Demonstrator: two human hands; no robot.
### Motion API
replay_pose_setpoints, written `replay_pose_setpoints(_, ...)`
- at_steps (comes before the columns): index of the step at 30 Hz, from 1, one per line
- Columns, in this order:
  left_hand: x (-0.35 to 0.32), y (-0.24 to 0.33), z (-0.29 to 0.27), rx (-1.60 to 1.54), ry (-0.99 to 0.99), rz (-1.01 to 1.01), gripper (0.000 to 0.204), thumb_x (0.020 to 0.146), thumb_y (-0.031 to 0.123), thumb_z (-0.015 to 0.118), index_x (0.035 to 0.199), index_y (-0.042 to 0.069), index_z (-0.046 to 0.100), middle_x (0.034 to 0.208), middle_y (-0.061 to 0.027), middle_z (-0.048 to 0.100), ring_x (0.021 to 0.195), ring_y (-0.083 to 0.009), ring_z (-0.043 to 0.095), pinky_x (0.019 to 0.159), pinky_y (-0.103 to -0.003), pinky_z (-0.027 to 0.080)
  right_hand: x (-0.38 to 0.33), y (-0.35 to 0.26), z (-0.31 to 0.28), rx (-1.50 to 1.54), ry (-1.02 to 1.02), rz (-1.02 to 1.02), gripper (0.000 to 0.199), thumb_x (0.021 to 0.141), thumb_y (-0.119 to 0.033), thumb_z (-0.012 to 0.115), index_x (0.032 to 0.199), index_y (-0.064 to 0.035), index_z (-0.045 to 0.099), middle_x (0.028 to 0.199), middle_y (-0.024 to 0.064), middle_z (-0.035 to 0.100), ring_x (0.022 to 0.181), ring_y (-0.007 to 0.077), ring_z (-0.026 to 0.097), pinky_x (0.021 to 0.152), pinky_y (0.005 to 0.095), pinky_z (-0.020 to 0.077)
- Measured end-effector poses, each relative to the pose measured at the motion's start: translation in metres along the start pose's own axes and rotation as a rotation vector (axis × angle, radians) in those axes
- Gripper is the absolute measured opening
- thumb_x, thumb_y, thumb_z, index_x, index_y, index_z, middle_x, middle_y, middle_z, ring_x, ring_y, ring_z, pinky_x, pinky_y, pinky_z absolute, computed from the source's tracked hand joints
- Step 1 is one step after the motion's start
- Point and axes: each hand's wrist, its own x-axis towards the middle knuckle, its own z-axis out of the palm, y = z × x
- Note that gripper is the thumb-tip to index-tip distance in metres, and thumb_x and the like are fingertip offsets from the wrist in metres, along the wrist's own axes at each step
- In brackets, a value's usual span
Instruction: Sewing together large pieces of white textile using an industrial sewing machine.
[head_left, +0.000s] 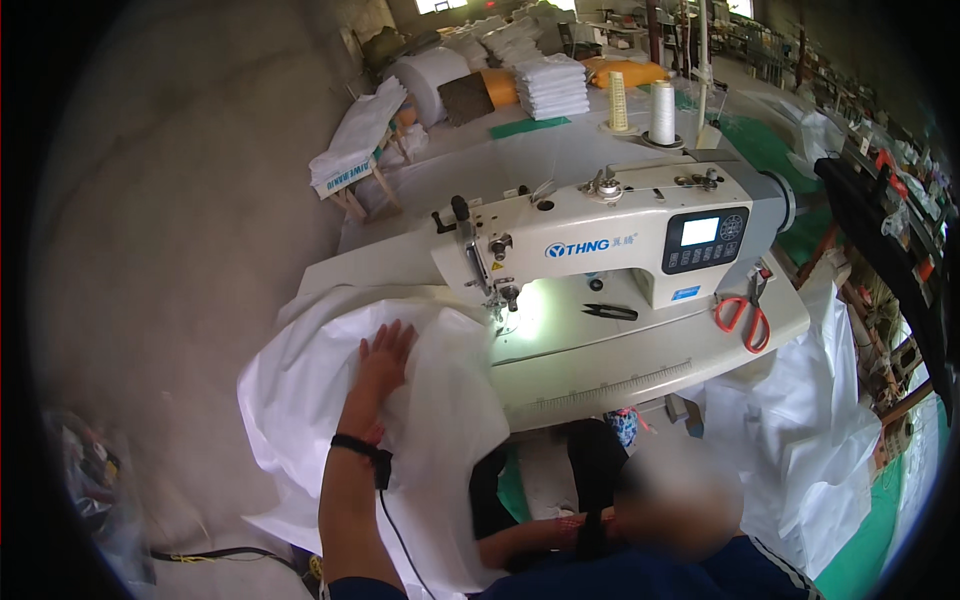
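Note:
My left hand (386, 362) lies flat on a large sheet of white fabric (290, 385), fingers stretched out and slightly apart. The fabric bunches over the left end of the sewing machine's bed and hangs down toward my lap. Just right of it, the white sewing machine (600, 240) has its needle area lit by a small lamp. Low in front of me, my right hand (515, 545) reaches left against the hanging edge of the fabric. Its fingers are hidden there, so their grip does not show. Both wrists wear black bands.
Black thread snips (610, 312) and red-handled scissors (745, 318) rest on the machine bed. White fabric (800, 420) hangs at the right. Behind stand a white thread cone (662, 115) and a folded white stack (552, 88). A small stand (355, 165) holds more white cloth.

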Motion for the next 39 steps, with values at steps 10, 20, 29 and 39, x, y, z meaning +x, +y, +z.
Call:
replay_pose_setpoints(10, -0.177, 0.027, -0.059, 0.193, -0.075, -0.220, 0.044, 0.088, 0.037, 0.055, 0.126, 0.015, 0.053, 0.143, -0.0076, 0.038, 0.132, -0.0316, 0.033, 0.105, -0.055, 0.026, -0.044, -0.061, 0.030, -0.032, 0.289, -0.143, 0.035, 0.092, -0.030, 0.053, 0.111, -0.0011, 0.061, 0.115, 0.0119, 0.060, 0.101, 0.0211, 0.056, 0.091, 0.0321, 0.0419)
replay_pose_setpoints(20, -0.275, 0.250, -0.036, 0.090, 0.282, -0.234, 0.061, 0.077, 0.029, 0.062, 0.129, 0.003, 0.042, 0.122, -0.0170, 0.048, 0.114, -0.0355, 0.046, 0.097, -0.048, 0.032, -0.076, -0.095, 0.079, 0.474, 0.236, 0.004, 0.028, 0.091, -0.022, 0.059, 0.106, 0.0005, 0.065, 0.109, 0.0101, 0.064, 0.100, 0.0155, 0.059, 0.089, 0.0286, 0.0447)
replay_pose_setpoints(29, -0.328, 0.195, -0.047, -0.121, 0.313, -0.375, 0.012, 0.080, 0.008, 0.051, 0.090, 0.007, 0.057, 0.083, -0.0102, 0.056, 0.079, -0.0277, 0.059, 0.075, -0.042, 0.044, -0.079, -0.105, 0.091, 0.909, 1.024, 0.113, 0.033, 0.094, -0.025, 0.054, 0.114, 0.0000, 0.056, 0.100, 0.0104, 0.062, 0.100, 0.0207, 0.060, 0.087, 0.0337, 0.0495)
replay_pose_setpoints(39, -0.334, 0.184, -0.033, 0.153, 0.487, -0.304, 0.009, 0.084, 0.016, 0.053, 0.079, 0.009, 0.055, 0.071, -0.0055, 0.059, 0.069, -0.0258, 0.060, 0.062, -0.039, 0.044, -0.046, -0.122, 0.086, 1.014, 0.868, -0.059, 0.028, 0.092, -0.026, 0.056, 0.107, -0.0027, 0.058, 0.075, 0.0028, 0.056, 0.060, 0.0084, 0.052, 0.050, 0.0254, 0.0400)
